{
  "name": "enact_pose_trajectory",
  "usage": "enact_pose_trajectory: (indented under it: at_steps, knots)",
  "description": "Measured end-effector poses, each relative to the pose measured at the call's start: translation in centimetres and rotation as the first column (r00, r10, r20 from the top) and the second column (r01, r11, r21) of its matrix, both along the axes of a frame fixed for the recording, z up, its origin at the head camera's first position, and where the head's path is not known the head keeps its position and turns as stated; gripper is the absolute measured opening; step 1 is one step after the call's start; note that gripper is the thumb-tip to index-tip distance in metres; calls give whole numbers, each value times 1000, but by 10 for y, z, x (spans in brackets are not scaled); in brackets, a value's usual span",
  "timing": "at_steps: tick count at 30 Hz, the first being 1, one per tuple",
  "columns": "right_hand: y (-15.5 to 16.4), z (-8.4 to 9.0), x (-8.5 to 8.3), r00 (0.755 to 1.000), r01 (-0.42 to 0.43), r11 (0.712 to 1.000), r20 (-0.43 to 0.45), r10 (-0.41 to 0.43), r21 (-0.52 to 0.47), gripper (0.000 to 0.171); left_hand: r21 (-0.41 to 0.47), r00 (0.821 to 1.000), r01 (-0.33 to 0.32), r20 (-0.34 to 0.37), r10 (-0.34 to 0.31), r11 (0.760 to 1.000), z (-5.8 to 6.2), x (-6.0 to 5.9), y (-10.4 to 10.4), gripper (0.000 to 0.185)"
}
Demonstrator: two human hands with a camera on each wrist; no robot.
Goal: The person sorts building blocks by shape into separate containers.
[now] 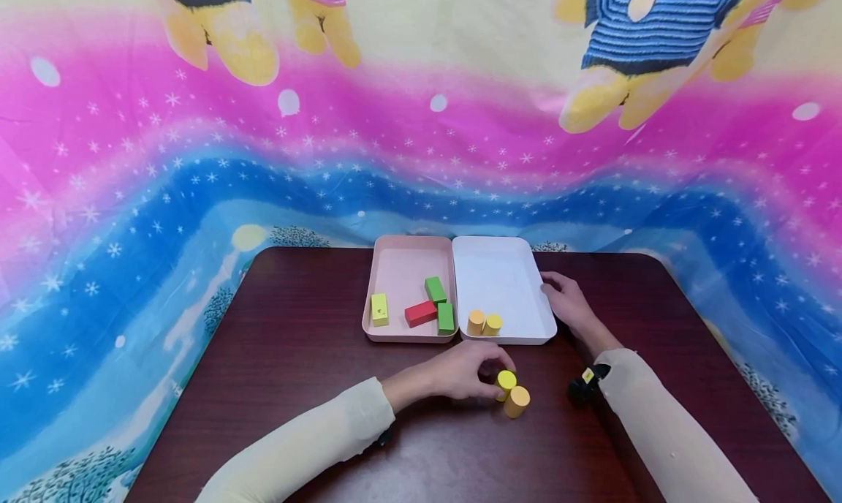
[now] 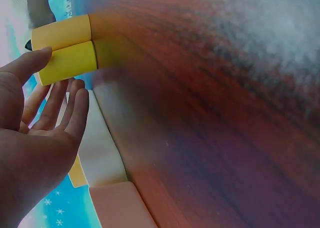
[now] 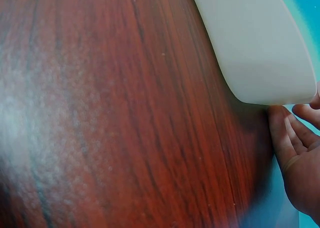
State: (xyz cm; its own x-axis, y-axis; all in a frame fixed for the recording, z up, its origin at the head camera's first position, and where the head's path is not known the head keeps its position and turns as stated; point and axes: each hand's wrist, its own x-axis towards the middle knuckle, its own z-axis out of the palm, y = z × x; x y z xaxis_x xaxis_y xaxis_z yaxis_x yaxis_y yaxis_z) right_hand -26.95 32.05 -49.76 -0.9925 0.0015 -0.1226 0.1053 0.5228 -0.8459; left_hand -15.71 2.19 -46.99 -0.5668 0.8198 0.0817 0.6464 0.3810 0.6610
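My left hand (image 1: 463, 371) is around a yellow cylinder (image 1: 506, 384), thumb on one side and fingertips right at the other. In the left wrist view the thumb lies on this yellow cylinder (image 2: 70, 63). An orange cylinder (image 1: 517, 402) stands against it, on the near side in the head view. Both are on the table in front of the white tray (image 1: 503, 269). My right hand (image 1: 571, 305) rests at that tray's right side, its fairly straight fingers (image 3: 282, 133) touching the outer wall in the right wrist view.
Inside the white tray, an orange cylinder (image 1: 476, 322) and a yellow cylinder (image 1: 492, 324) stand at the near left. The adjoining pink tray (image 1: 401, 262) holds a yellow block (image 1: 379, 309), a red block (image 1: 421, 314) and two green blocks (image 1: 435, 289). A patterned cloth (image 1: 408, 167) hangs behind the table (image 1: 296, 313).
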Motion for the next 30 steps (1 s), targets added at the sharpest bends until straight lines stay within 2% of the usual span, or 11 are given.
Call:
enact_pose_trajectory:
  at_steps: [5,25,30]
  knots:
    - [1,0,0,1000,0,1000,-8,0,-1,52,2,1000,-2,-3,2,1000,-1,1,1,34]
    - [0,-2,-1,1000,6,1000,-3,-6,3,52,73,996,6,91,-13,997,-14,4,6,32]
    - [1,-3,-1,1000,7,1000,-12,-7,-2,51,70,996,8,88,-14,997,-15,4,6,32]
